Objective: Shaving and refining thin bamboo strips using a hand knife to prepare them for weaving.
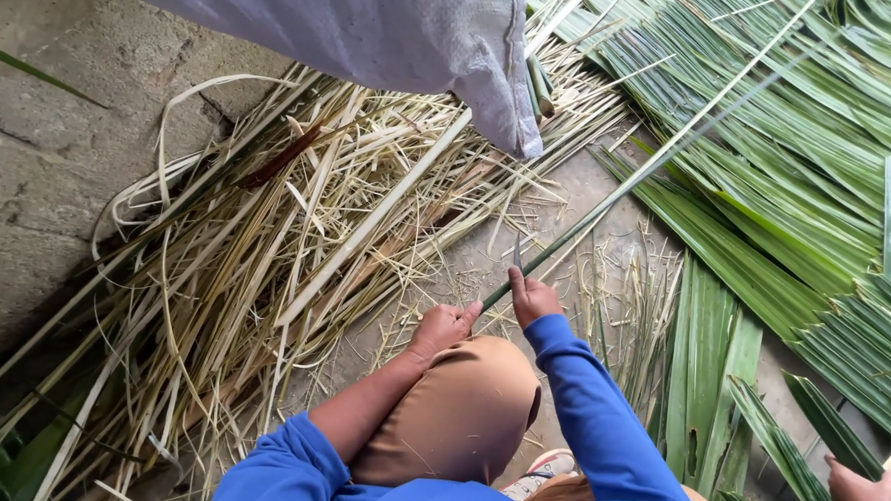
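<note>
Head view, looking down past a bent knee in tan cloth (458, 421). Long green leaf strip (649, 169) running from between both hands up and away to the right, over bare concrete floor (39, 163). Near end of strip pinched in left hand (442, 326), fingers curled shut around it, thumb tip pressed toward the strip. Right hand (532, 296) just beside, closed on a small knife (516, 254), thin blade sticking up past the knuckles, close against the strip; exact contact point too small to tell. Both arms in blue sleeves (598, 418), left one pushed up to the elbow.

Left of the left hand, a big heap of dry pale stalks and shavings (265, 253). Right of the right hand, a spread of fresh green palm leaves (808, 196). Beyond both hands, a grey woven sack (395, 28) hanging over the heap. At bottom right corner, another person's hand (865, 499), gripping a pale stick-like piece.
</note>
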